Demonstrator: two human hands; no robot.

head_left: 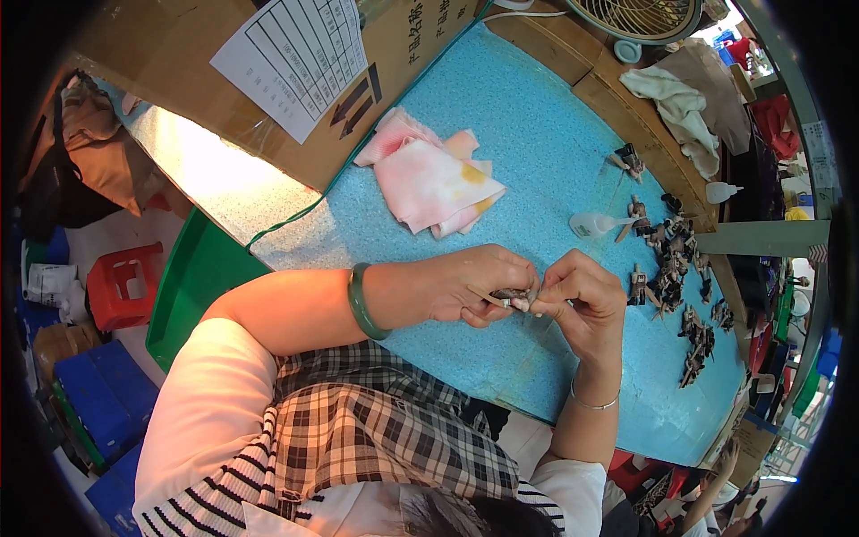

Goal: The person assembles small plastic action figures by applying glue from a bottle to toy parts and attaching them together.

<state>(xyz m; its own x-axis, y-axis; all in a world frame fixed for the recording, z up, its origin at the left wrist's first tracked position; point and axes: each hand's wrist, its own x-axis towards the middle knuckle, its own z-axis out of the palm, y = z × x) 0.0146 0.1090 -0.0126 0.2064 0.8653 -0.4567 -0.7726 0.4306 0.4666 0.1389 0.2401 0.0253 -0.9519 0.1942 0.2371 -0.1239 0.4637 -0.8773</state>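
Observation:
My left hand (pixel 497 273) is closed around a small figurine (pixel 514 296), of which only a dark and pale part shows between the fingers. A thin beige strip (pixel 484 294) sticks out beside it. My right hand (pixel 586 291) meets it from the right, thumb and fingertips pinched together at the figurine's end; what they grip is too small to make out. Beyond my right hand lies a pile of similar dark and beige figurines (pixel 667 259). A translucent squeeze bottle (pixel 595 225) rests on its side near them.
A pink-and-white cloth (pixel 438 183) with yellow stains lies on the blue tabletop (pixel 528 116). At the left stands a large cardboard box (pixel 215 107) with a paper sheet on it. A fan (pixel 640 18) and a white rag (pixel 676 112) are at the far right, past a cardboard edging (pixel 617 107).

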